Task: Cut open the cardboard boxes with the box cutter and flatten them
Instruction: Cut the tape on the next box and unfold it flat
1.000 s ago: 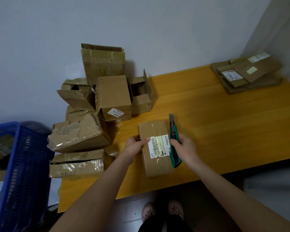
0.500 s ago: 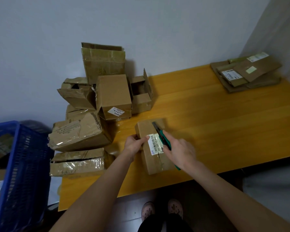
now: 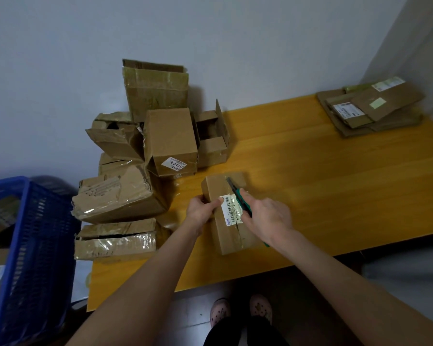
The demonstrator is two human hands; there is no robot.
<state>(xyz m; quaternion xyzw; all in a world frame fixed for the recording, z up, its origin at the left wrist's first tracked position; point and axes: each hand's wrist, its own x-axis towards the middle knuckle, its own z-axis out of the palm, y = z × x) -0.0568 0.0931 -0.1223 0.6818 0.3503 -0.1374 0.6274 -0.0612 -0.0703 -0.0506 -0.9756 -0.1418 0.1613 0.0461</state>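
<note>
A small taped cardboard box point(image 3: 229, 236) with a white barcode label lies on the wooden table point(image 3: 335, 196) near its front edge. My left hand point(image 3: 201, 208) grips the box's left side, thumb on the label. My right hand point(image 3: 266, 218) holds a green box cutter point(image 3: 239, 197) with its blade laid on the box's top along the tape seam. A pile of unflattened boxes point(image 3: 170, 143) is stacked at the table's left end. Flattened cardboard point(image 3: 370, 108) lies at the far right corner.
A blue plastic crate point(image 3: 35, 245) holding cardboard stands on the floor to the left of the table. A wall runs behind the table and another closes the right side. My feet point(image 3: 240, 308) stand below the table's front edge.
My right hand swung the cutter from beside the box's right edge onto the top, blade now on the tape seam. The left hand kept its hold on the box.
</note>
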